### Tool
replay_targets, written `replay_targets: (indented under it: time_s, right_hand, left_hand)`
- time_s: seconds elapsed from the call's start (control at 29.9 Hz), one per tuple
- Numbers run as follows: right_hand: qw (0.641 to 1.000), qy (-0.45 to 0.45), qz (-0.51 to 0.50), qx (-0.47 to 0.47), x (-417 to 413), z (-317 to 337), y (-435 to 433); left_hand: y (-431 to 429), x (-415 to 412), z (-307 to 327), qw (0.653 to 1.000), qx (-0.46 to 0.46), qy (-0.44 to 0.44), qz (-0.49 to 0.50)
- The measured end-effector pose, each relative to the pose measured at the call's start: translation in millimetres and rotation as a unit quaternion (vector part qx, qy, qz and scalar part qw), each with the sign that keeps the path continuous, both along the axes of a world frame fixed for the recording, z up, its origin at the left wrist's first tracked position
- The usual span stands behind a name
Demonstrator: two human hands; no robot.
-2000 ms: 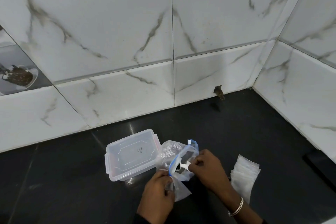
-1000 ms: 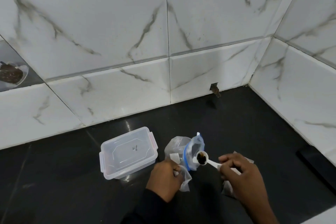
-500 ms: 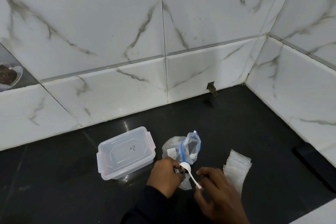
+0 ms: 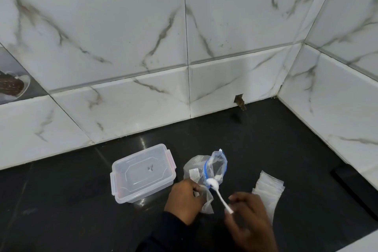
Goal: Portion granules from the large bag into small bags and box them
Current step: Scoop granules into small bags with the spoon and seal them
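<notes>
A large clear bag with a blue zip strip (image 4: 215, 166) stands open on the black counter. My left hand (image 4: 185, 200) grips a small clear bag (image 4: 206, 200) just in front of it. My right hand (image 4: 248, 219) pinches the handle end of a white plastic spoon (image 4: 217, 192). The spoon's bowl is turned down over the small bag's mouth, beside the large bag. A clear lidded box with pink clips (image 4: 143, 173) sits closed to the left. A stack of empty small bags (image 4: 268, 192) lies to the right.
White marble-tiled walls close off the back and right side of the black counter (image 4: 266, 139). A small hole with a brown stub (image 4: 239, 102) is at the wall's foot. A dark flat object (image 4: 356, 188) lies at the far right edge.
My right hand lifted a spoonful of dark granules out of the large bag, swung it down toward the small bag and turned the bowl over. My left hand stayed on the small bag.
</notes>
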State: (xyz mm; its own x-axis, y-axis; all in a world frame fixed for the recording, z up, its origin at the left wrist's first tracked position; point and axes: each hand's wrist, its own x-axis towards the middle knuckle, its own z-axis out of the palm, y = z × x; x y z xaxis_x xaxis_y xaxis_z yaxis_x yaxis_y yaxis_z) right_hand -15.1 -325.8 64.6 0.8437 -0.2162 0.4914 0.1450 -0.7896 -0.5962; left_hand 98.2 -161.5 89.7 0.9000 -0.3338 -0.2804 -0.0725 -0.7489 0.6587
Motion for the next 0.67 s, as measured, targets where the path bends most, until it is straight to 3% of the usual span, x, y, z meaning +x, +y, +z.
replay_targets:
  time_s: [0.07,0.13,0.33,0.43,0.57,0.67]
  right_hand:
    - [0.985,0.049,-0.084,0.144,8.3,6.0,-9.4]
    - [0.97,0.104,-0.122,0.185,25.4,4.4,-23.0]
    - [0.953,0.268,-0.078,0.113,83.2,-11.9,-38.6]
    - [0.949,0.295,-0.05,0.098,103.1,-13.6,-31.9]
    - [0.95,0.301,-0.021,0.077,109.6,-13.7,-17.9]
    - [0.957,0.287,0.021,0.044,105.5,-10.1,-14.5]
  left_hand:
    - [4.9,-1.0,-0.9,1.0,-0.003,-0.002,-0.006]
    - [7.0,-3.3,-2.5,1.0,-0.019,0.007,-0.006]
    - [-25.3,-3.5,-3.7,0.996,0.007,-0.028,0.079]
    - [-43.4,12.7,-0.8,0.99,0.073,-0.05,0.106]
    - [-55.1,34.6,-3.4,0.983,0.164,-0.05,0.068]
    - [-53.4,45.2,-11.9,0.98,0.176,-0.069,0.055]
